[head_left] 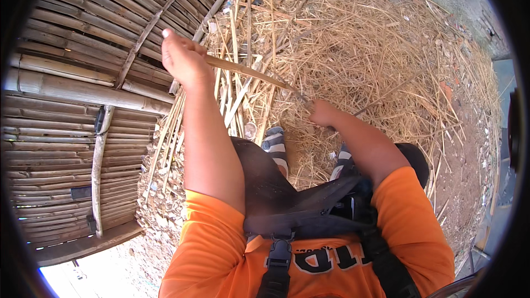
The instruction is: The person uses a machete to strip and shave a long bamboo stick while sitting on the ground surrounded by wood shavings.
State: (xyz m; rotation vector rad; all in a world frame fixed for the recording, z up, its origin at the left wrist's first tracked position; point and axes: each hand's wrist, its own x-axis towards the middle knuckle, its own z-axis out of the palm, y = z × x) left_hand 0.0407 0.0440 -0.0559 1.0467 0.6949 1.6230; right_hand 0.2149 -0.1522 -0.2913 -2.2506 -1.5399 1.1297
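Note:
My left hand (186, 62) is raised at the left, closed round one end of a pale bamboo strip (248, 72) with the thumb sticking up. The strip slants down to the right, toward my other hand. There my right hand (323, 113) is closed on a knife-like tool, whose dark handle end (331, 128) shows below the fist. Its narrow grey blade (301, 97) meets the strip's far end. Whether the blade cuts into the strip or only touches it, I cannot tell.
Dry straw (364, 49) covers the ground ahead. Several split bamboo pieces (234, 96) lie beside my sandalled feet (274, 146). A bamboo slat wall (83, 38) stands close on the left, and a grey wall (464, 0) rises at the far right.

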